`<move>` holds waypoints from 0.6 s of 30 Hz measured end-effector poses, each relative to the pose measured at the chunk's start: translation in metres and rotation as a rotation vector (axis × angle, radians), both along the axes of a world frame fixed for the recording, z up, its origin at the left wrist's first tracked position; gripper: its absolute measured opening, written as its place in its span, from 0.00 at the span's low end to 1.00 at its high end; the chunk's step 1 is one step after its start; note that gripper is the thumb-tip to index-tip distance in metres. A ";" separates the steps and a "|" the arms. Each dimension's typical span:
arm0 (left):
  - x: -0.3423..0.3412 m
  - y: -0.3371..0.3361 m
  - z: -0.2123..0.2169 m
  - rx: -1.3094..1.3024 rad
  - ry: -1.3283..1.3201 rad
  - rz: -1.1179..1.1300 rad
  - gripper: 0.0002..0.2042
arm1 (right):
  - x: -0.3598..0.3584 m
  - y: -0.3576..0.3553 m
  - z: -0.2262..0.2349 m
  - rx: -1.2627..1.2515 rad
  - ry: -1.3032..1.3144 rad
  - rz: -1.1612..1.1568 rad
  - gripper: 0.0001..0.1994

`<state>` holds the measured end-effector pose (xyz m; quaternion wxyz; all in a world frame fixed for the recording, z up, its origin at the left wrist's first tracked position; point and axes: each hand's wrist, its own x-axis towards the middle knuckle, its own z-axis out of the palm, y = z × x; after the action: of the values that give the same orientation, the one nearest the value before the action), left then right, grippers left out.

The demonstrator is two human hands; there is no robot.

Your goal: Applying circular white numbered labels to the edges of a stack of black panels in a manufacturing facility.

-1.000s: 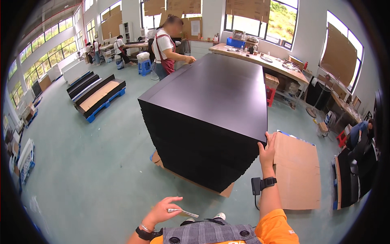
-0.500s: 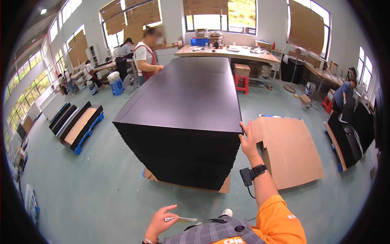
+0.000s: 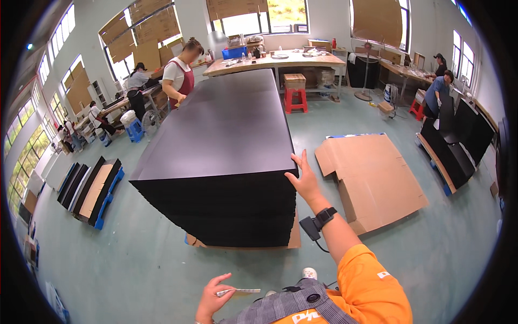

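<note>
A tall stack of large flat black sheets stands in front of me, its sides slightly uneven. My right hand is at the near right corner of the stack, fingers spread, with the fingertips against the edge of the top sheets. A black band with a small box and cable sits on that wrist. Low in front of my body, my left hand pinches a thin white strip with faint marks between thumb and fingers. What the strip is made of is too small to tell.
Beneath the stack lies cardboard. On the right are a flat cardboard pile and a pallet of black pieces; another loaded pallet is at left. A person in a red apron stands by the far left side, before a workbench.
The view has turned to the right, so the stack appears further left. My right hand stays at the corner, and my left still pinches the strip.
</note>
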<state>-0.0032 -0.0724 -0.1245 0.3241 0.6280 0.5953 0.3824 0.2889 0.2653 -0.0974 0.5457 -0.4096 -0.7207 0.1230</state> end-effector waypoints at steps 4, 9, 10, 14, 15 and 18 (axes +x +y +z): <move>0.013 0.011 0.011 -0.017 0.031 0.007 0.05 | -0.001 0.001 -0.001 0.059 0.010 -0.022 0.47; 0.034 0.035 0.009 -0.030 0.041 -0.016 0.05 | 0.011 0.003 -0.004 0.038 0.026 0.085 0.43; 0.041 0.043 0.009 -0.034 0.047 -0.012 0.05 | 0.013 0.003 -0.003 0.052 0.023 0.133 0.42; 0.086 0.090 0.024 0.090 0.185 -0.079 0.05 | 0.034 0.010 -0.011 -0.195 0.271 0.426 0.39; 0.102 0.103 0.030 0.122 0.229 -0.108 0.05 | 0.042 0.014 -0.016 -0.395 0.489 0.606 0.39; 0.148 0.136 0.045 0.149 0.291 -0.116 0.05 | 0.088 0.022 -0.048 -0.532 0.563 0.600 0.32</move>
<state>0.1446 0.0639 -0.0797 0.2084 0.7324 0.5686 0.3113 0.3771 0.2874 -0.1455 0.5363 -0.2597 -0.5750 0.5606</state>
